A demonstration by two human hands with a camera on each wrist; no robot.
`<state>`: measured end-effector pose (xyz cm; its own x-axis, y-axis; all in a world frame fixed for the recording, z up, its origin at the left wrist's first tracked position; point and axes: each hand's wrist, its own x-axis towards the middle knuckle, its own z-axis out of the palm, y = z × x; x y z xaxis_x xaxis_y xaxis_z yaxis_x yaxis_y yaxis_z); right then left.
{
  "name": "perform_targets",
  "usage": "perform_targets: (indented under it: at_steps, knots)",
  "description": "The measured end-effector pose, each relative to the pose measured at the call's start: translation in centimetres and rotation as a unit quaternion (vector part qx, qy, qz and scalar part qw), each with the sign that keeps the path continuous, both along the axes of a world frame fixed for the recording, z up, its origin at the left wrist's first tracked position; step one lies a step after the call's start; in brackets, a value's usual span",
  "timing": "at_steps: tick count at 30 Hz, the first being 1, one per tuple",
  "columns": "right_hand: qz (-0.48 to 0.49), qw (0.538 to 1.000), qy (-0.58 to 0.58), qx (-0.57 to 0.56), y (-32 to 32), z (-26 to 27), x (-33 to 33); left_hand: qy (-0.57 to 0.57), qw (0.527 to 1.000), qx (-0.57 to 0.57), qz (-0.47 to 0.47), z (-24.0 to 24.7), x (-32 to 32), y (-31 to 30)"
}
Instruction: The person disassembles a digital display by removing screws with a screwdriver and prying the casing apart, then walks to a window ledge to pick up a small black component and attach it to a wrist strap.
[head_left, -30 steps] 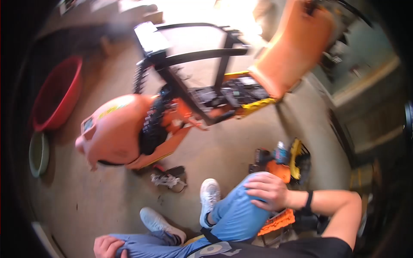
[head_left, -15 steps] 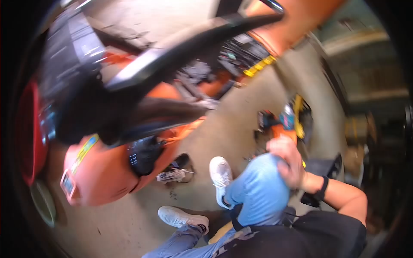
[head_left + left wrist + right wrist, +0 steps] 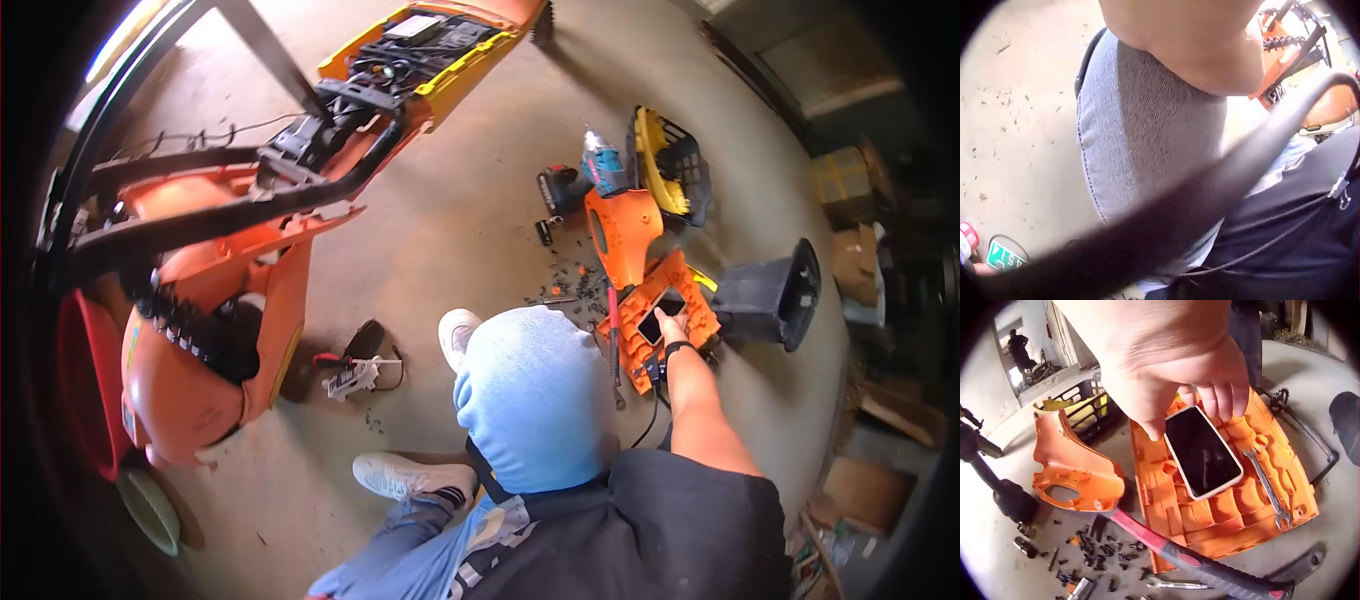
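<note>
My right hand [image 3: 1179, 375] reaches over a phone [image 3: 1204, 453] with a dark screen and pale case, its thumb beside one edge and its fingers loosely extended at the far end. The phone lies on a ribbed orange plastic panel [image 3: 1154, 519] on the floor. A wrench [image 3: 1266, 487] rests on the same panel, to the right of the phone. In the left wrist view my left hand [image 3: 1197, 44] rests on the blue jeans [image 3: 1147, 125] at the leg, its fingers hidden from sight.
Around the panel lie a red-and-black-handled tool [image 3: 1179, 553], scattered screws [image 3: 1107, 550], a curved orange cover [image 3: 625, 235], a teal drill [image 3: 603, 165] and a yellow-black basket [image 3: 665, 165]. A black plastic part [image 3: 765, 300] stands right. A partly stripped orange vehicle [image 3: 200, 370] fills the left.
My right hand has left the right knee and reached down to the phone. The head view has swung toward the panel, and my left hand has dropped out of it.
</note>
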<state>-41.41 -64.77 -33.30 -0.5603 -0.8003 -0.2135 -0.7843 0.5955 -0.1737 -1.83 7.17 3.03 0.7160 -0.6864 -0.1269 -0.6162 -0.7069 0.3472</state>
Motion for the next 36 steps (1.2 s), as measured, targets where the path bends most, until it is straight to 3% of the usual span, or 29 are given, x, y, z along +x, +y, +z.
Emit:
perform_targets:
  at_steps: [2,4,6,7,8,9,10,12,14,15,16,18,19,20,21,22,24,26,27,29,31,32,34,36]
  knots:
    - [-0.013,1.000,-0.004,-0.004,1.0,-0.7,1.2,0.000,1.000,0.011,0.013,0.5,-0.8,-0.5]
    - [-0.019,0.997,0.070,-0.020,1.2,-1.4,2.7,0.006,0.999,0.021,0.030,0.7,-1.5,-0.3]
    - [-0.033,0.999,0.032,-0.021,1.5,-0.1,3.5,0.004,0.999,0.023,0.032,0.8,-2.0,-0.1]
    - [0.013,0.999,-0.039,-0.019,2.7,2.0,3.8,-0.025,0.999,0.011,0.028,0.9,-2.4,-0.6]
    - [0.010,0.999,-0.009,-0.031,3.1,2.1,4.4,-0.057,0.998,-0.003,0.025,1.1,-2.6,-1.3]
    - [0.059,0.994,-0.092,-0.025,2.7,1.0,3.4,-0.033,0.994,-0.029,0.096,0.4,-3.1,-0.6]
    - [0.050,0.999,-0.008,-0.004,2.1,-0.1,2.9,-0.045,0.993,-0.031,0.102,0.2,-3.2,0.1]
    - [0.057,0.998,-0.024,0.011,2.5,0.2,2.0,-0.057,0.991,-0.033,0.113,0.6,-3.2,-0.2]
    - [0.014,0.996,-0.066,-0.052,3.8,0.8,2.0,-0.069,0.989,-0.045,0.121,0.6,-3.2,-0.3]
    - [-0.009,0.959,-0.260,-0.112,3.2,-1.9,0.2,-0.081,0.988,-0.054,0.121,0.5,-3.2,-0.6]
    - [0.006,0.922,-0.374,-0.101,2.7,-2.4,-0.7,-0.085,0.987,-0.065,0.123,0.4,-3.1,-0.6]
    - [-0.025,0.893,-0.415,-0.173,3.2,-1.2,-0.1,-0.097,0.984,-0.078,0.125,0.2,-3.1,-0.6]
    - [-0.046,0.904,-0.379,-0.191,3.0,0.2,0.5,-0.104,0.982,-0.094,0.127,0.2,-3.0,-0.8]
    - [0.012,0.907,-0.399,-0.138,2.5,1.9,-0.1,-0.109,0.982,-0.093,0.125,0.3,-3.0,-0.8]
    - [0.038,0.893,-0.406,-0.191,4.2,6.4,2.9,-0.114,0.982,-0.093,0.122,0.2,-2.8,-0.9]
    - [0.101,0.833,-0.508,-0.193,3.7,8.0,3.6,-0.116,0.980,-0.104,0.123,0.1,-2.8,-0.9]
    - [0.208,0.766,-0.580,-0.184,5.8,17.1,9.9,-0.108,0.980,-0.108,0.130,-0.2,-2.6,-0.9]
    - [0.234,0.714,-0.645,-0.137,9.5,25.8,16.4,-0.104,0.979,-0.116,0.130,-0.2,-2.2,-1.2]
    - [0.350,0.616,-0.701,-0.080,10.9,29.0,19.0,-0.115,0.980,-0.118,0.115,-0.3,-1.9,-1.3]
    - [0.503,0.600,-0.622,-0.022,13.8,34.0,22.6,-0.119,0.981,-0.115,0.106,-0.1,-1.6,-1.7]
    - [0.657,0.547,-0.517,0.047,15.7,35.5,26.2,-0.110,0.983,-0.096,0.106,0.6,-1.1,-2.2]
    - [0.713,0.510,-0.481,0.026,18.7,37.5,29.2,-0.105,0.986,-0.090,0.098,0.7,-0.9,-2.0]
    - [0.860,0.384,-0.335,-0.029,19.1,37.3,32.3,-0.079,0.988,-0.089,0.102,0.7,-0.6,-1.5]
    - [0.831,0.420,-0.361,-0.042,20.4,36.3,33.8,-0.067,0.987,-0.081,0.122,0.6,0.1,-1.1]
